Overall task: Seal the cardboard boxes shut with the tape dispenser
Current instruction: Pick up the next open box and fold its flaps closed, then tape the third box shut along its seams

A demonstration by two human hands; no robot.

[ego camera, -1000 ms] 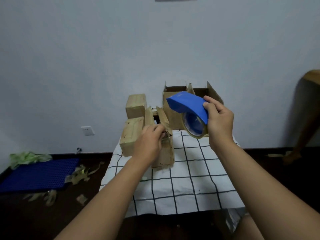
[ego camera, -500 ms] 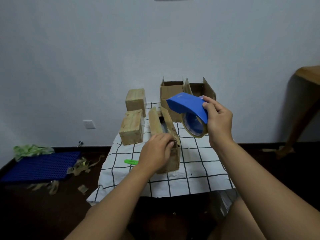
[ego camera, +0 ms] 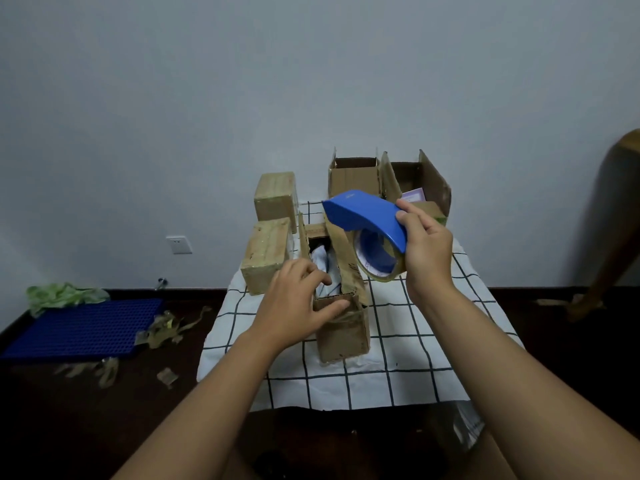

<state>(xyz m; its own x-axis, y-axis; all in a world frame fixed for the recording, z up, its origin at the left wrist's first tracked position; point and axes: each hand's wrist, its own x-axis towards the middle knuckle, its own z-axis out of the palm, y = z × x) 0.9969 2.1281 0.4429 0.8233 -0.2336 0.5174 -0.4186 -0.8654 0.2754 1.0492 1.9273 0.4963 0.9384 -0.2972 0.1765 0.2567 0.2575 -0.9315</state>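
A long narrow cardboard box [ego camera: 343, 336] lies open on the checked cloth [ego camera: 408, 344], with white stuff inside. My left hand [ego camera: 298, 303] grips its near left edge, thumb on the front flap. My right hand [ego camera: 427, 249] holds a blue tape dispenser [ego camera: 367, 216] with a roll of clear tape in the air just right of the box's raised right flap. Two sealed boxes [ego camera: 266, 254] stand at the left. Two open boxes [ego camera: 353, 176] stand at the back by the wall.
The small table stands against a pale wall. On the dark floor to the left lie a blue plastic grid mat [ego camera: 79, 327], green crumpled plastic [ego camera: 59, 294] and tape scraps [ego camera: 162, 332]. A wooden furniture leg [ego camera: 613, 223] stands at the right.
My left hand has drawn the narrow box nearer to me along the cloth and shifted to its near end. The dispenser has stayed raised in my right hand.
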